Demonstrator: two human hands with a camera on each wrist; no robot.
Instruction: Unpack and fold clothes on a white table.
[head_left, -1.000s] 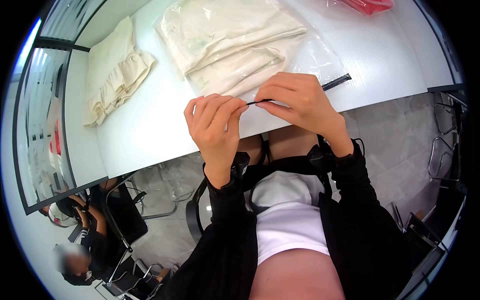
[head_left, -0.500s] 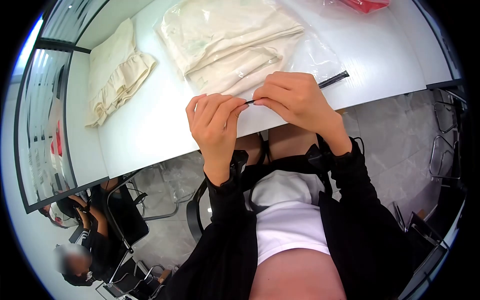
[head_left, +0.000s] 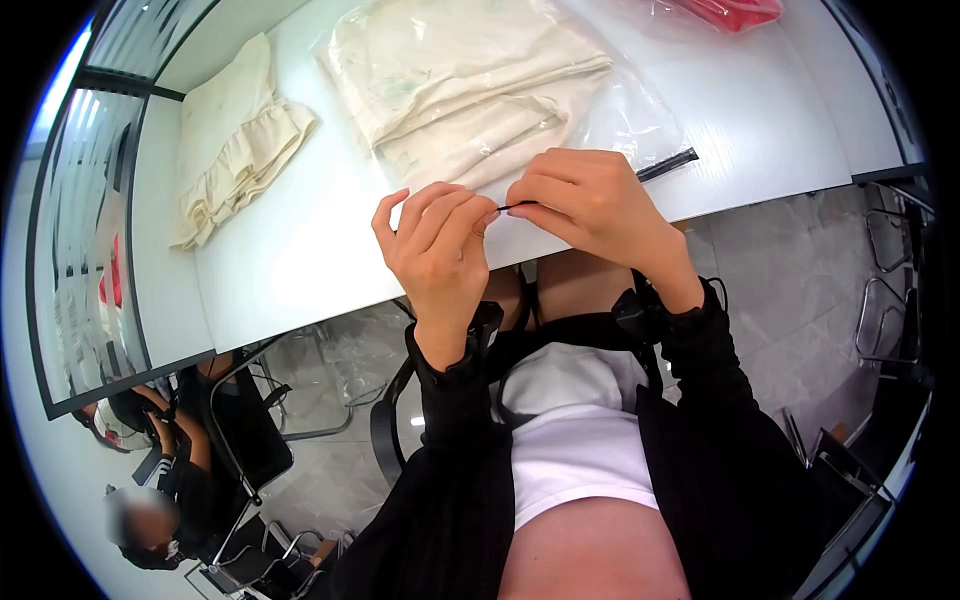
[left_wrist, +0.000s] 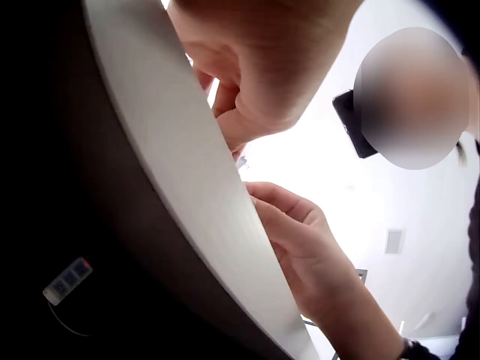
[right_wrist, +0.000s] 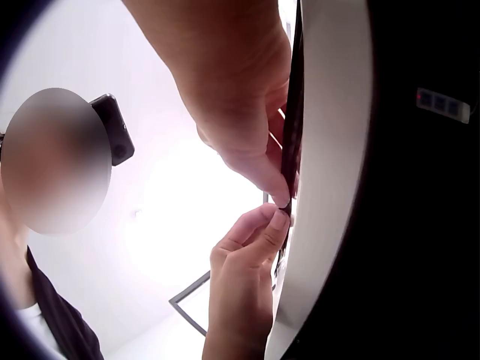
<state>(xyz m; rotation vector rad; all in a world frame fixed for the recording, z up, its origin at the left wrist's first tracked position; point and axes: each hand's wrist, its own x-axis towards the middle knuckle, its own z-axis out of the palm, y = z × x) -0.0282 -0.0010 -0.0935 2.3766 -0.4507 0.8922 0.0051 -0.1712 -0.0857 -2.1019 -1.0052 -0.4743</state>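
A clear plastic bag (head_left: 640, 120) with folded cream cloth (head_left: 470, 80) inside lies on the white table (head_left: 290, 260). Along its near edge runs a black strip (head_left: 668, 165), which also shows as a dark band (right_wrist: 293, 112) in the right wrist view. My left hand (head_left: 437, 245) pinches this strip between thumb and index finger, its other fingers spread. Close beside it, my right hand (head_left: 590, 205) pinches the strip too, covering part of it. A short length of black shows between the two sets of fingertips, near the table's front edge.
A cream cloth with a ruffled edge (head_left: 235, 150) lies at the table's left. Something red in clear plastic (head_left: 735, 10) sits at the far right. A glass partition (head_left: 90, 240) borders the left side. Beyond it, another person (head_left: 180, 470) sits near chairs (head_left: 250, 430).
My left hand has shifted slightly right, with its outer fingers spreading more. The right hand keeps its pinch on the black strip almost in place.
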